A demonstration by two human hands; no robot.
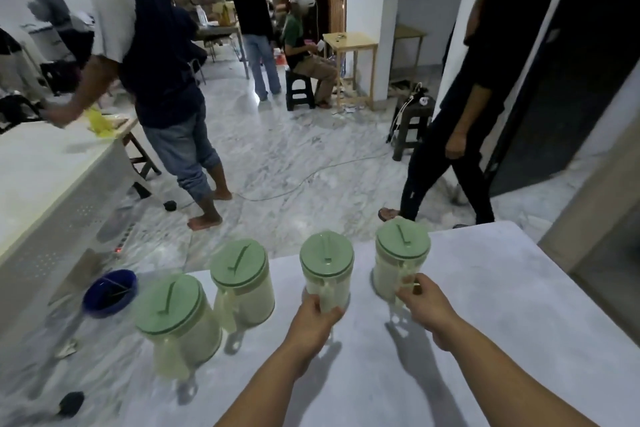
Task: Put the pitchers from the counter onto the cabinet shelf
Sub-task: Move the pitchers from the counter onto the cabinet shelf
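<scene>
On the white counter, four green-lidded pitchers stand in a row along the far edge, handles turned toward the person, which makes them easy to grab. Left hand has its fingers wrapped around the third pitcher's handle; right hand curls around the fourth pitcher's handle, probably to carry two at once. No cabinet shelf is in view.

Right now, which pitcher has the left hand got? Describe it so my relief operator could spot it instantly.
Find the white counter with four green-lidded pitchers in a row. The one held by the left hand is the third pitcher from the left. Unlike the two free pitchers on its left, a hand grips its handle; the rightmost pitcher is taken by the right hand.
</scene>
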